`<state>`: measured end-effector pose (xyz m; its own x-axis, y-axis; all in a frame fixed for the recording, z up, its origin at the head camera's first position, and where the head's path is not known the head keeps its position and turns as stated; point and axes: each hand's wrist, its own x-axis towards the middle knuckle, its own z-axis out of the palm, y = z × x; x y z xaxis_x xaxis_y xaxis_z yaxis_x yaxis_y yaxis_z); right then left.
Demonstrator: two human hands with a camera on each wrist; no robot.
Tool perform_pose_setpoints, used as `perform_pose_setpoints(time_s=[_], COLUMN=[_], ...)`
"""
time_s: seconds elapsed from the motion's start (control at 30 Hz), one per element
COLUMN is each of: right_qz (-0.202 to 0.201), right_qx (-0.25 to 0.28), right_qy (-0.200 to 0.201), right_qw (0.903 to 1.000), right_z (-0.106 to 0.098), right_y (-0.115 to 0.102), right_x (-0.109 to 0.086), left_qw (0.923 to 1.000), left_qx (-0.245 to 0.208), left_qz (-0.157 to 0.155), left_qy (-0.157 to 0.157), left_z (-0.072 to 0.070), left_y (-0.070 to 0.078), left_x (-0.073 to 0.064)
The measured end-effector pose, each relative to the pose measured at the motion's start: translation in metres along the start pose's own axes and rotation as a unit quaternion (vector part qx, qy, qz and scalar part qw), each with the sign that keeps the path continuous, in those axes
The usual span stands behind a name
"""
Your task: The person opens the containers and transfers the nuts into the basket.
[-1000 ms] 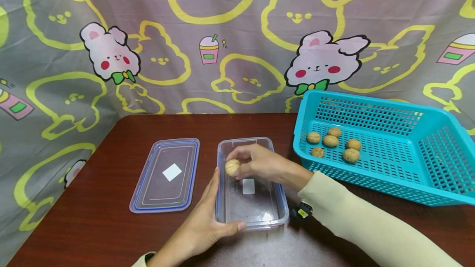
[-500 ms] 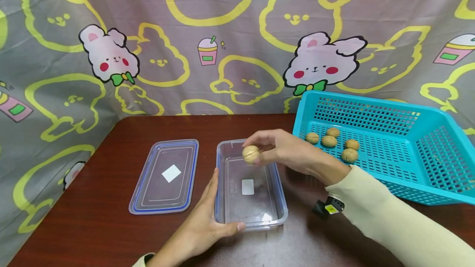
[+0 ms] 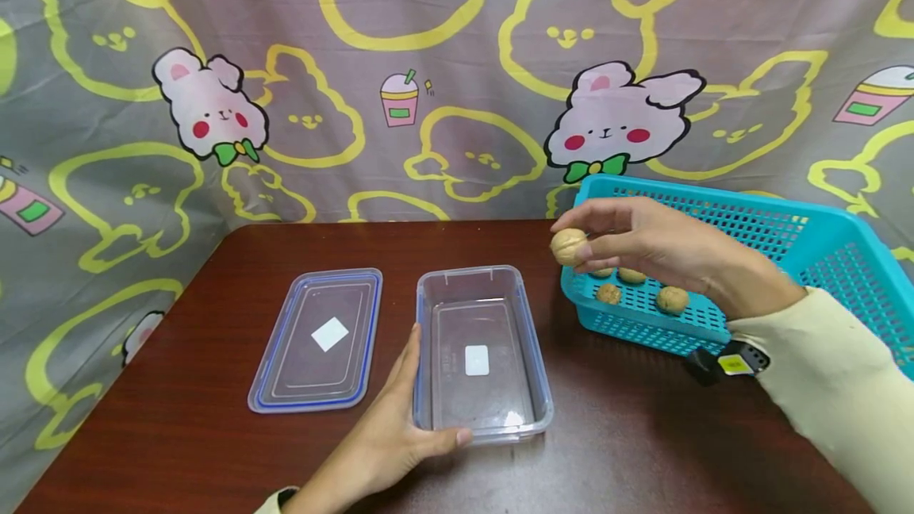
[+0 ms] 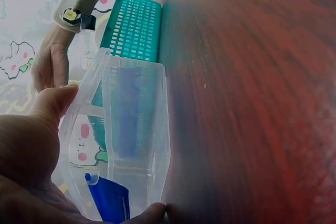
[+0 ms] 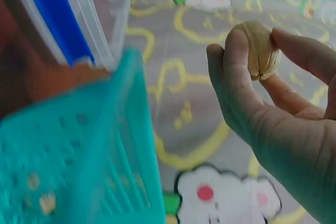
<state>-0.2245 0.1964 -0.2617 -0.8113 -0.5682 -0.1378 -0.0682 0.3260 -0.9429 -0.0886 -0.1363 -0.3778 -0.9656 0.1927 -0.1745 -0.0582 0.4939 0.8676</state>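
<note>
In the head view my right hand [image 3: 660,256] pinches a walnut [image 3: 568,247] between fingertips and thumb. It hovers over the near-left corner of the turquoise basket [image 3: 646,331]. The right wrist view shows the pale walnut [image 5: 260,51] clear of everything but the fingers. My left hand [image 3: 389,427] holds the near-left corner of a clear plastic container [image 3: 539,371], fingers along its left side and thumb at the near edge. No walnut lies in this container. Several walnuts [image 3: 673,301] sit in the basket, some partly hidden behind my right hand.
A clear lid [image 3: 314,379] with a blue seal and a white label lies flat on the brown table [image 3: 171,419], left of the container. A patterned curtain [image 3: 286,14] hangs behind the table.
My right hand has carried the walnut up out of the container and rightward to the basket's edge. My left hand and the container have stayed in place.
</note>
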Motion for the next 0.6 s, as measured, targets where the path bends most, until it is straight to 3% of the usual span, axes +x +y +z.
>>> perform_pose_setpoints(time_s=[0.33,0.6], right_qz=[-0.023,0.01], right_qx=[-0.029,-0.029], right_qy=[-0.011,0.02], right_qw=[0.9993,0.9993], right_z=[-0.082,-0.127], right_y=[0.034,0.073], right_x=[-0.025,-0.037], left_qw=[0.9998,0.9999], left_qx=[-0.015,-0.005], left_qz=[0.014,0.01], left_qy=[0.001,-0.001], left_z=[0.001,0.001], left_y=[0.0,0.001], left_x=[-0.001,-0.001])
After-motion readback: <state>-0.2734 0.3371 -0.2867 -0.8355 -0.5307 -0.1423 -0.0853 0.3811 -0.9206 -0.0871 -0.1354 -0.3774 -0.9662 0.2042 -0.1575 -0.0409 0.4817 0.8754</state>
